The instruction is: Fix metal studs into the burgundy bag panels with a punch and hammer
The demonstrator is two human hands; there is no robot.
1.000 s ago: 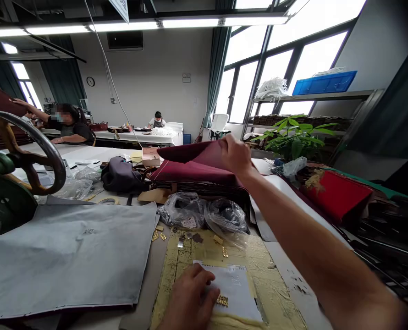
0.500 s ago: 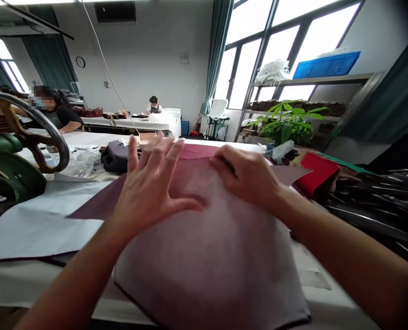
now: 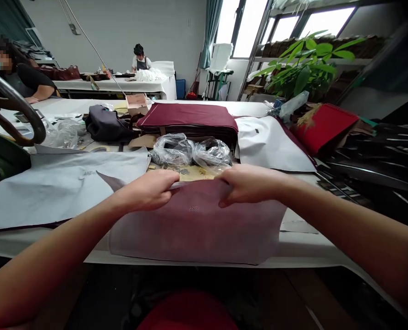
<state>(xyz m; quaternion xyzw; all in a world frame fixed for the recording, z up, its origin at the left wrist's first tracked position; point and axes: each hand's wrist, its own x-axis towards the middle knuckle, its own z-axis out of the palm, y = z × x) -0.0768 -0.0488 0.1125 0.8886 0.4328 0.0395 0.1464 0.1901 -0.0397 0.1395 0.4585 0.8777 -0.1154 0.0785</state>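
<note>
A leather panel (image 3: 197,229) with a dull mauve-grey side facing me hangs upright at the table's front edge. My left hand (image 3: 152,189) is closed on its upper edge, left of the middle. Closed too, my right hand (image 3: 247,184) pinches the same edge further right. A small cluster of dots shows on the panel between both hands. Just beyond the edge, small metal pieces (image 3: 202,172) lie on a yellowish surface, in front of two clear plastic bags (image 3: 174,149). Behind the bags is a stack of maroon panels (image 3: 193,115).
Pale-backed panels lie on the left (image 3: 63,188) and right (image 3: 272,144). A green machine with a handwheel (image 3: 14,110) stands at far left, a dark cloth bundle (image 3: 107,123) nearby. Black glossy material (image 3: 372,160) and a red piece (image 3: 324,126) lie right. Two people sit further back.
My left hand, spread open before, has closed on the panel's edge. The panel is lower and folded away from the stack, which now shows. My view has tilted downward.
</note>
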